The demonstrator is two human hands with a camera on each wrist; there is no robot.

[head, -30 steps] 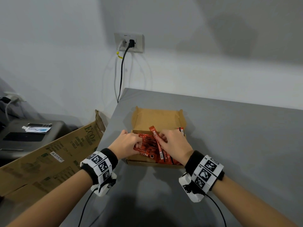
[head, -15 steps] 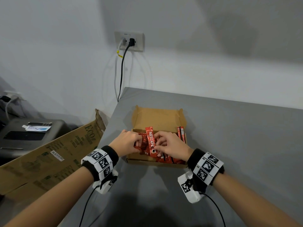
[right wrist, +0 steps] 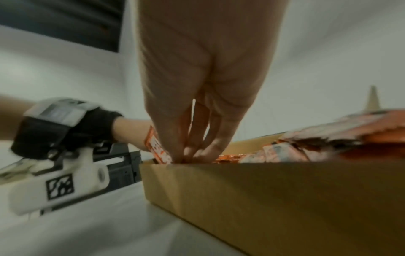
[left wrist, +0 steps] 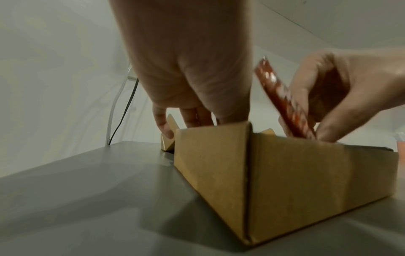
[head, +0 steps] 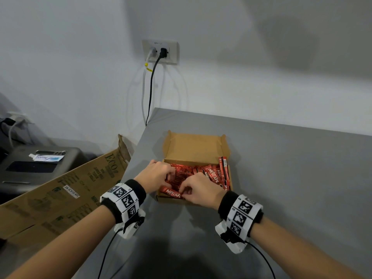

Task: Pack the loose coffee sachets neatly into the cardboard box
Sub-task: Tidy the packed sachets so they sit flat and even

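Observation:
An open cardboard box point(head: 195, 148) sits on the grey table, with several red coffee sachets point(head: 213, 174) heaped inside. My left hand point(head: 159, 176) reaches into the box's left side, its fingers curled onto the sachets there; the fingertips are hidden behind the wall. My right hand point(head: 199, 190) pinches one red sachet point(head: 173, 193) that lies crosswise along the front wall. In the left wrist view my left hand point(left wrist: 186, 78) dips behind the box wall point(left wrist: 285, 173). In the right wrist view my right hand point(right wrist: 203, 78) pinches the sachet point(right wrist: 156, 147) at the corner of the box point(right wrist: 263, 199).
The table's left edge point(head: 141, 150) runs close beside the box. A large brown carton point(head: 66, 190) leans below that edge, with a dark machine point(head: 36, 166) behind it. Cables point(head: 150, 91) hang from a wall socket. Bare grey table point(head: 302, 178) lies to the right.
My right hand has brought the sachet from upright over the middle of the box down to its front edge, turning it crosswise. My left hand has stayed at the box's left side.

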